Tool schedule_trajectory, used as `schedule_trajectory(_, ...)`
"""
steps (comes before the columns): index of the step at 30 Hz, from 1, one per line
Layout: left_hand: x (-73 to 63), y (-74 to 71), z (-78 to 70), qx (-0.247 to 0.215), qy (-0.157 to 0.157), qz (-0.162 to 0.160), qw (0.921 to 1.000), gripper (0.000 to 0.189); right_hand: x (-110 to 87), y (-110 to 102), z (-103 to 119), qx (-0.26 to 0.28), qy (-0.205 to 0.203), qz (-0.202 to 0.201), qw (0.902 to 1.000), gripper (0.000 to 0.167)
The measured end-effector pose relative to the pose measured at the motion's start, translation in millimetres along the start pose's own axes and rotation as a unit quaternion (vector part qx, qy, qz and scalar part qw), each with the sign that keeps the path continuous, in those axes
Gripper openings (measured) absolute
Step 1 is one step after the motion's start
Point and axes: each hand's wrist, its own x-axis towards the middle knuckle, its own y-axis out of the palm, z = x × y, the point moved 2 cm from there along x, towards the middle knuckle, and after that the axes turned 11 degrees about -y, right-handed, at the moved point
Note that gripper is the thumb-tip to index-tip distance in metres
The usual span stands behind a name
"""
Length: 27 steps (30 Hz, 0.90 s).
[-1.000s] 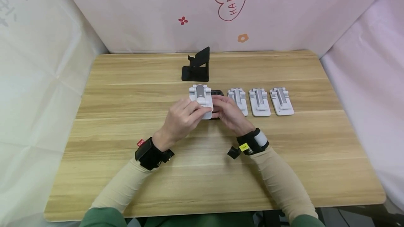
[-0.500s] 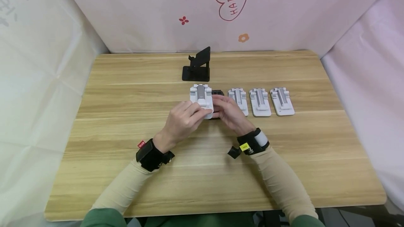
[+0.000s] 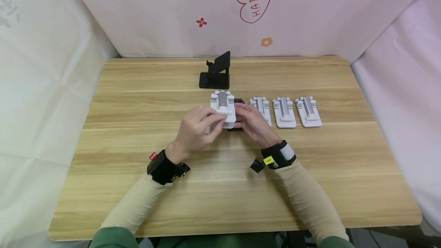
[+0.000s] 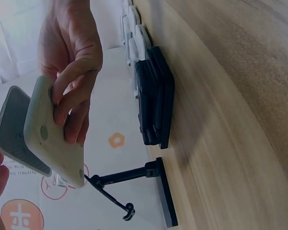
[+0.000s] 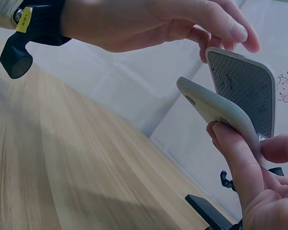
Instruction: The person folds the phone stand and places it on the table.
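A white folding phone stand (image 3: 223, 104) is held up over the table by my right hand (image 3: 255, 124), whose fingers grip its base (image 4: 57, 136). Its grey-padded top plate (image 5: 245, 91) is tilted away from the base, leaving a wedge-shaped gap. My left hand (image 3: 197, 127) is at the plate's near edge, fingertips touching or just beside it, thumb and forefinger apart. A folded black phone stand (image 4: 153, 98) lies on the table behind the held one, mostly hidden in the head view.
Three folded white phone stands, the left (image 3: 260, 109), middle (image 3: 284, 112) and right (image 3: 308, 111), lie in a row to the right. An unfolded black phone stand (image 3: 215, 74) stands near the back edge of the wooden table (image 3: 138, 98). White cloth surrounds the table.
The held stand has shifted slightly right and away from me, its top plate a little more lifted. My left thumb and forefinger, pinching its edge earlier, have come apart.
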Motion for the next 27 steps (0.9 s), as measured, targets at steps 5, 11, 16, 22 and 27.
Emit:
schedule_trajectory(5, 1.5, -1.1, 8.5, -0.043, -0.067, -0.043, 0.9959, 0.016, -1.1, -1.9, -0.1, 0.001, 0.002, 0.003, 1.0000, 0.047)
schedule_trajectory(11, -0.7, 0.9, 19.8, -0.107, -0.215, -0.056, 0.9692, 0.028, -1.8, -3.0, -0.6, 0.008, -0.001, 0.008, 0.9999, 0.047)
schedule_trajectory(16, -5.4, 3.4, 28.8, -0.171, -0.359, 0.007, 0.9176, 0.041, -2.4, -3.0, -0.6, 0.005, 0.002, 0.003, 1.0000, 0.046)
schedule_trajectory(22, -8.3, 6.2, 35.9, -0.268, -0.461, 0.063, 0.8436, 0.045, -2.7, -2.7, -0.1, 0.000, 0.004, 0.004, 1.0000, 0.045)
schedule_trajectory(27, -9.4, 8.5, 37.5, -0.335, -0.521, 0.088, 0.7800, 0.048, -2.3, -2.2, 0.2, -0.004, 0.005, 0.005, 1.0000, 0.045)
